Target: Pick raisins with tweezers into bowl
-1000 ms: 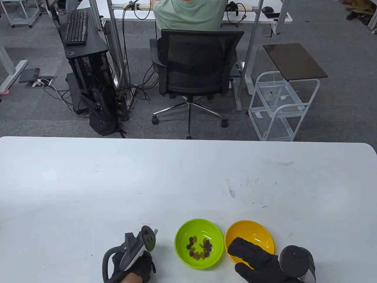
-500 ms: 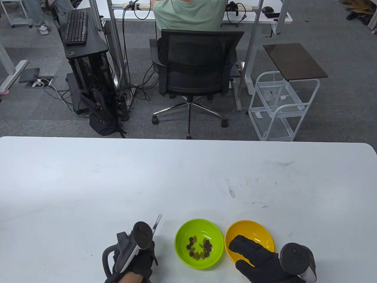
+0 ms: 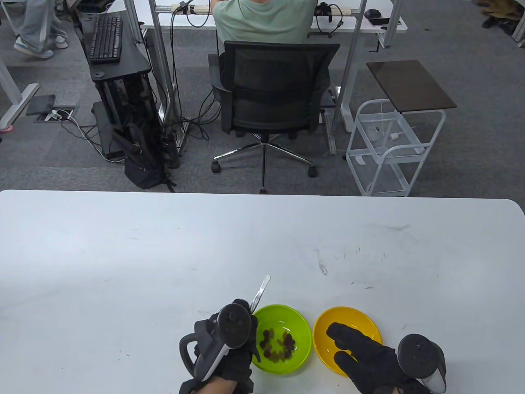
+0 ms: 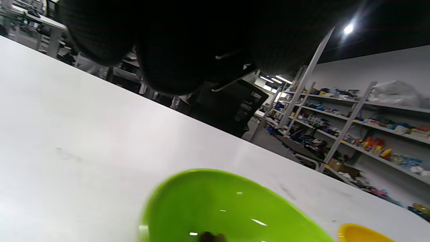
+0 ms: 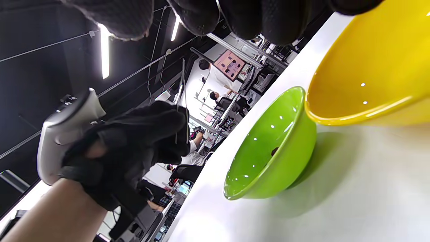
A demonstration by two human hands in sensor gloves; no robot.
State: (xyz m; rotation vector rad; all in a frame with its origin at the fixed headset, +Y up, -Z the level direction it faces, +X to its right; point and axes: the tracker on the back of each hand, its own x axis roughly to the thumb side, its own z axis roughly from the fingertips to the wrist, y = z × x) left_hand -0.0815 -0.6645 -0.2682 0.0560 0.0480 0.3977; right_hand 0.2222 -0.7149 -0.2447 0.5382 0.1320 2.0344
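Observation:
A green bowl [image 3: 301,328] holds several dark raisins [image 3: 277,345]. A yellow bowl [image 3: 348,322] stands right of it; its visible part shows no raisins. My left hand [image 3: 242,334] grips metal tweezers [image 3: 261,292] over the green bowl's left rim. Their back end sticks up and away; the tips are hidden under the hand. My right hand [image 3: 361,353] lies with fingers stretched out over the yellow bowl's near side and holds nothing. The left wrist view shows the green bowl [image 4: 215,205] just below the gloved fingers [image 4: 174,50]. The right wrist view shows both bowls [image 5: 268,151] and my left hand [image 5: 134,141].
The white table [image 3: 164,254] stretches far to the left and back. Beyond its far edge are an office chair [image 3: 279,94] with a seated person and a white wire cart [image 3: 393,147].
My left hand has moved right with the tweezers, from beside the green bowl to over its left rim. My right hand has shifted slightly right on the yellow bowl.

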